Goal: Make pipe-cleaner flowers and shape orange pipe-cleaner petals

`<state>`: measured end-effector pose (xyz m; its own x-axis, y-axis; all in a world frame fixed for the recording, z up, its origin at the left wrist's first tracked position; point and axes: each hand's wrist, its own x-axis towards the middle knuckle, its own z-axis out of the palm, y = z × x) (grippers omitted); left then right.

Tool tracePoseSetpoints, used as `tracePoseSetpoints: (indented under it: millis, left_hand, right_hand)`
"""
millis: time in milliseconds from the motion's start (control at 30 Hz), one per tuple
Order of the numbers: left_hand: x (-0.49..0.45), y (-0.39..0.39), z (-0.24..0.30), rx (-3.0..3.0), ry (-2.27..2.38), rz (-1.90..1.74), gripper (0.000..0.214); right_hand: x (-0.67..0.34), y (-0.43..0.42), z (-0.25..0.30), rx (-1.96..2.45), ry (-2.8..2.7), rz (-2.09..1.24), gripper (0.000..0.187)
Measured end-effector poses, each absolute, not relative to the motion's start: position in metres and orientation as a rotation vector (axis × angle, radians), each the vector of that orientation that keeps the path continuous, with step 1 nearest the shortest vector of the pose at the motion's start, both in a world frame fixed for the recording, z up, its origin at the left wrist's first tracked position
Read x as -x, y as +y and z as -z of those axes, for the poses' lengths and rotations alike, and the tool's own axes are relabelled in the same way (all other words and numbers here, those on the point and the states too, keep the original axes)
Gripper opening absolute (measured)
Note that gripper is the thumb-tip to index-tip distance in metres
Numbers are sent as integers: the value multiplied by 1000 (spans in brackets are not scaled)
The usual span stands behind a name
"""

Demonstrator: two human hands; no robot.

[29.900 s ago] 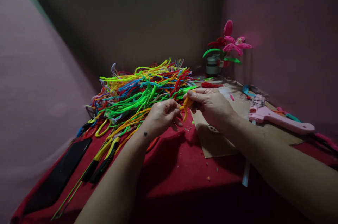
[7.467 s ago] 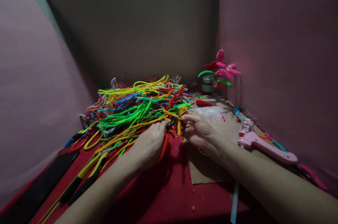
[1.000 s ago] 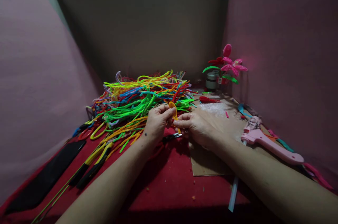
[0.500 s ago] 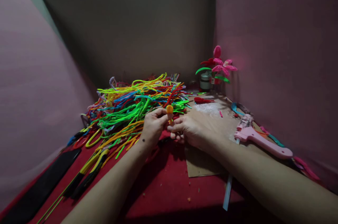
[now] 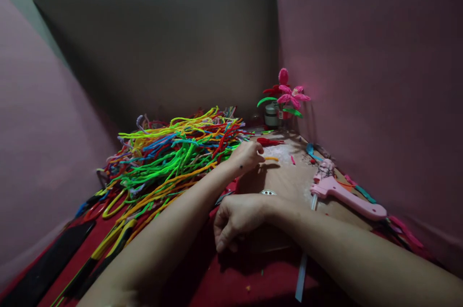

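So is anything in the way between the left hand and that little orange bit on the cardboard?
No, nothing visible. The left hand is right beside the orange pipe cleaner piece, only bare cardboard between. The red piece lies farther back; the pink glue gun is off to the right.

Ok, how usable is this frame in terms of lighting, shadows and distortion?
Head view: dim overall, brightest on the neon pipe cleaner pile and pink glue gun; the right hand and its arm shade the red cloth heavily; the wide-angle lens slants the pink walls; the left hand is reasonably sharp.
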<state>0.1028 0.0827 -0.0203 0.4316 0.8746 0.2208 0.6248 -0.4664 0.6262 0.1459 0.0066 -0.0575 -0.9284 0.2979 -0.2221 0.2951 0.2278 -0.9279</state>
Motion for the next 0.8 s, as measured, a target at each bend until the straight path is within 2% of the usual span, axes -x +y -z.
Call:
tracePoseSetpoints:
  millis: [267, 500, 667, 800]
  left_hand:
    - [-26, 52, -19, -2407, 1525, -896, 18]
    - [68, 23, -11, -2011, 1833, -1023, 22]
    - [92, 24, 9, -2290, 2025, -627, 18]
    - [92, 25, 22, -2374, 2119, -474, 15]
  right_hand:
    - [-147, 5, 57, 576, -2292, -1876, 18]
    - [-145, 6, 63, 670, -2218, -1730, 25]
    - [-144, 9, 64, 722, -2071, -1704, 22]
    - [-146, 8, 62, 768, -2036, -1757, 19]
